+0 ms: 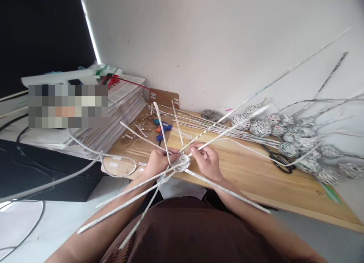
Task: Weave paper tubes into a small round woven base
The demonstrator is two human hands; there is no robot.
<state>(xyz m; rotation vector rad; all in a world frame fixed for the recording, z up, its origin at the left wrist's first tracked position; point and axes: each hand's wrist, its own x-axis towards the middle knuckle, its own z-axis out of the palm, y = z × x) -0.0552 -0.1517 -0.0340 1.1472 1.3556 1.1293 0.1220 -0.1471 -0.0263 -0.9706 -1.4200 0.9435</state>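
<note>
By the worktop's (pixel 256 172) near edge, the left hand (pixel 159 161) clamped a woven piece (pixel 182 163); the right hand (pixel 207 160) pinched a paper stick (pixel 239 125).

The woven piece (pixel 182 163) is grey-flecked white, the glue gun (pixel 162 133) blue-and-orange.

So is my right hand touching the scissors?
Apart: in the head view, a wide stretch of wooden tabletop shows between your right hand and the scissors.
</note>
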